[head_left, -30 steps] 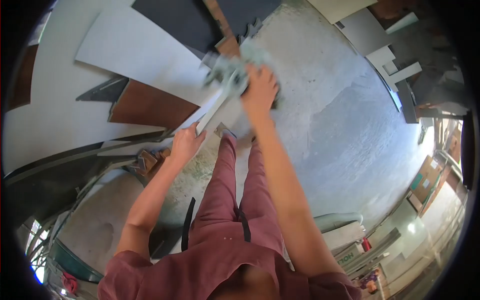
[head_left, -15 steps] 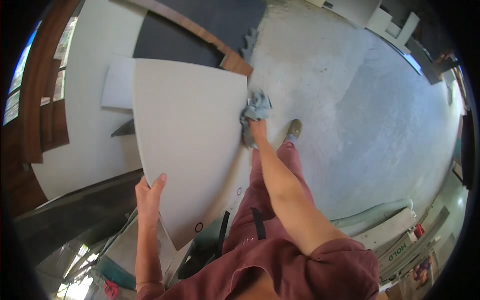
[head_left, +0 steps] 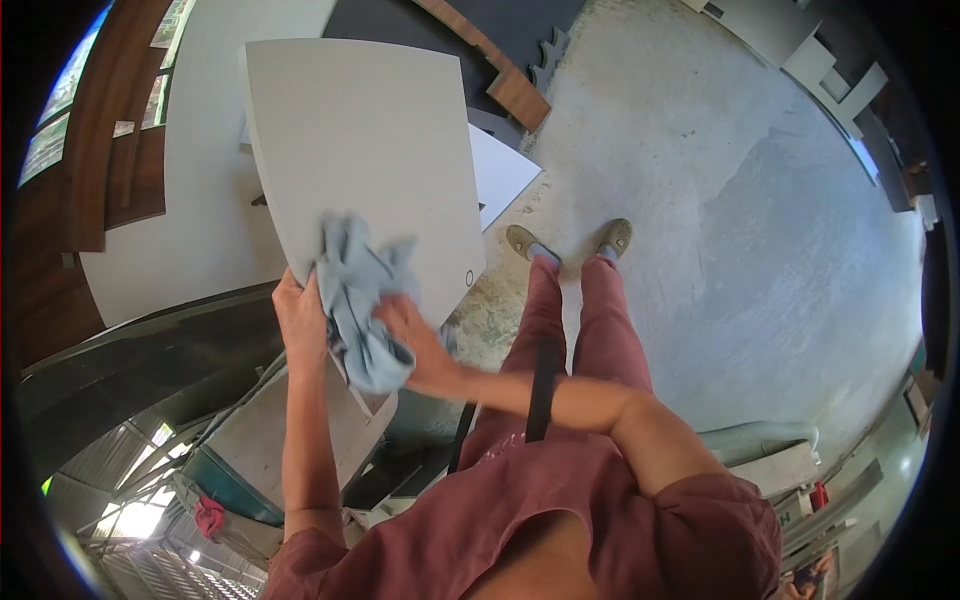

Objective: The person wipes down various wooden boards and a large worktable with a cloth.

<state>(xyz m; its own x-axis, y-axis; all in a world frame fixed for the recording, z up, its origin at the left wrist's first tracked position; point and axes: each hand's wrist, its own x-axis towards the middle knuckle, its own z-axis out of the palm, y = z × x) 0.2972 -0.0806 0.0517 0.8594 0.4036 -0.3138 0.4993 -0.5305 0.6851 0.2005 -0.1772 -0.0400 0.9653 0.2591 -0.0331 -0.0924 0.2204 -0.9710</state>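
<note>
A large white panel (head_left: pixel 370 140) with a small dark ring near its lower right edge is held up in front of me. My left hand (head_left: pixel 301 308) grips the panel's left edge, near its lower end; the cloth hides some of the fingers. In my right hand (head_left: pixel 415 345) is a crumpled light-blue cloth (head_left: pixel 360 300), spread over the panel's lower left part close to my left hand. The right fingers are slightly blurred and closed on the cloth.
Behind the panel lies another white board (head_left: pixel 500 175). Brown wooden strips (head_left: pixel 519 97) lie on a dark sheet at the top. My shoes stand on the concrete floor (head_left: pixel 690 240). White boards (head_left: pixel 770 35) are at the upper right, and a grey hose (head_left: pixel 765 435) runs at the lower right.
My right hand has brought the cloth from the panel's right edge across to its lower left. The panel has shifted up and its lower corner is now covered. Both feet now show.
</note>
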